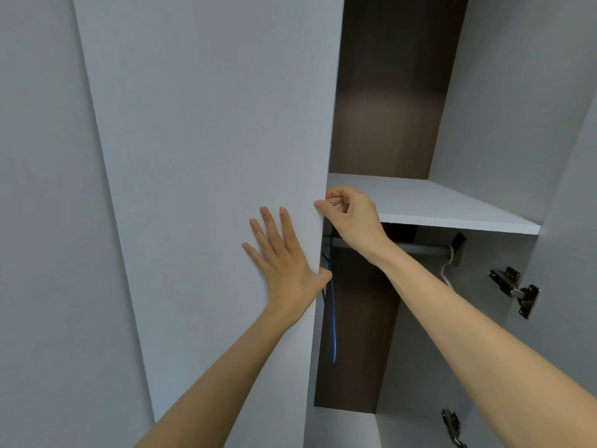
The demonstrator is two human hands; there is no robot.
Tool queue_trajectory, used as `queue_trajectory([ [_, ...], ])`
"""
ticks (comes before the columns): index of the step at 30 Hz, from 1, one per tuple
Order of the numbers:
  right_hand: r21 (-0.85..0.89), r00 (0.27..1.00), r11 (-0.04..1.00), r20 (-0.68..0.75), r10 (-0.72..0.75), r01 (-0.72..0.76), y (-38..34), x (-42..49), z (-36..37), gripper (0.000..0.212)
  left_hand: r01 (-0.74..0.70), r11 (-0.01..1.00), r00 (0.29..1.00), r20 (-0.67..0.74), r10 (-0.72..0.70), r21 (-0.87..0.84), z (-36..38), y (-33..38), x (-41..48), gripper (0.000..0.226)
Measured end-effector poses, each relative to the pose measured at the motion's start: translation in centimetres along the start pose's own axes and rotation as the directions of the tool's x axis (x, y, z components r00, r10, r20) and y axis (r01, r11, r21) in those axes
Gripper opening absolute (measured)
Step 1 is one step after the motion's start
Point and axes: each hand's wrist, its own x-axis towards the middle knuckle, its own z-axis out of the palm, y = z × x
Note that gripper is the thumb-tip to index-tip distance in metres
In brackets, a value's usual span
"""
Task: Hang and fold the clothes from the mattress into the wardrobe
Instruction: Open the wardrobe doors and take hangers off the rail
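I face the wardrobe from close up. Its left door (210,156) is pale grey. My left hand (284,253) lies flat against the door's face with straight spread fingers, its thumb at the door's right edge. My right hand (350,218) has its fingers curled round that same edge, just above the left hand. Behind the edge the wardrobe stands partly uncovered: a white shelf (436,205), a metal hanging rail (420,248) under it, a blue hanger (332,318) and a pale hanger hook (447,270) on the rail. No clothes or mattress are in sight.
The right door (565,189) stands swung out at the right, with metal hinges (515,289) on its inner side. The wardrobe's back panel (397,92) is dark brown. Another grey panel (48,221) fills the left side.
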Motion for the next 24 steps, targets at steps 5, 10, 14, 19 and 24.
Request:
queue_trajectory([
  [5, 0.026, 0.997, 0.997, 0.029, -0.075, 0.075, -3.2, -4.0, -0.9, 0.028, 0.015, 1.0, 0.999, 0.037, -0.014, -0.013, -4.5, 0.3, -4.0, 0.126],
  [10, 0.141, 0.98, 0.974, 0.068, -0.188, 0.177, -7.1, -8.5, -1.1, 0.014, 0.039, 0.998, 0.999, 0.035, -0.036, -0.059, -9.8, -0.7, -8.8, 0.117],
  [14, 0.219, 0.953, 0.946, 0.135, -0.271, 0.238, -9.7, -11.1, -1.0, 0.02, 0.045, 0.997, 0.999, 0.016, -0.044, -0.064, -14.0, -1.9, -12.0, 0.109],
  [19, 0.362, 0.903, 0.905, 0.271, -0.332, 0.224, -13.3, -13.6, 1.1, 0.02, 0.086, 0.993, 0.996, -0.009, -0.087, -0.083, -19.2, -5.1, -15.3, 0.101],
  [24, 0.454, 0.835, 0.863, 0.369, -0.409, 0.222, -16.9, -15.6, 4.6, 0.025, 0.137, 0.983, 0.986, -0.081, -0.148, -0.126, -24.1, -8.4, -17.8, 0.099],
])
